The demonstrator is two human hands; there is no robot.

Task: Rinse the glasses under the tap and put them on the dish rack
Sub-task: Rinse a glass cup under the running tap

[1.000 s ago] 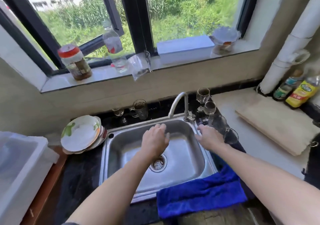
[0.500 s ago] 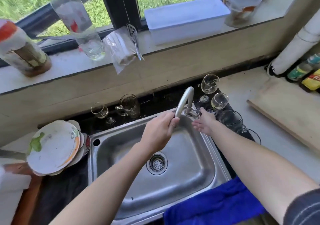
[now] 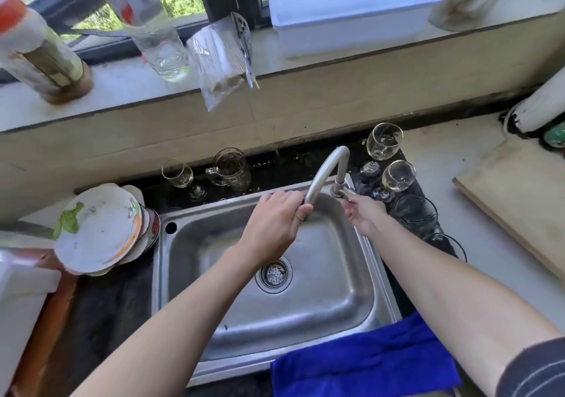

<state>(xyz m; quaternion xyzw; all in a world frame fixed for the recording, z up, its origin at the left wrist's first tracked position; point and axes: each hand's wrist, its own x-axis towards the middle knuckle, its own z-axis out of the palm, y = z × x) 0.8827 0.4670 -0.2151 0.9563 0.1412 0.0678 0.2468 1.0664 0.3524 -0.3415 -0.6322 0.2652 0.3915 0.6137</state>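
Readying the water, left hand (image 3: 272, 222) curled round the tap spout (image 3: 324, 173), right hand (image 3: 363, 213) pinching the lever (image 3: 347, 193), glasses (image 3: 397, 176) standing just beside the sink (image 3: 321, 305); next, probably opening the flow and fetching one glass.

The sink (image 3: 336, 305) basin gave open room below the tap (image 3: 324, 173), where the left hand (image 3: 272, 228) gripped the spout and the right hand (image 3: 363, 213) held the handle. Right of the tap, stemmed glasses (image 3: 397, 178) crowded the desk (image 3: 443, 164). A plate stack (image 3: 97, 228) stood against the sink's left rim, and a blue cloth (image 3: 367, 363) draped its front right corner.
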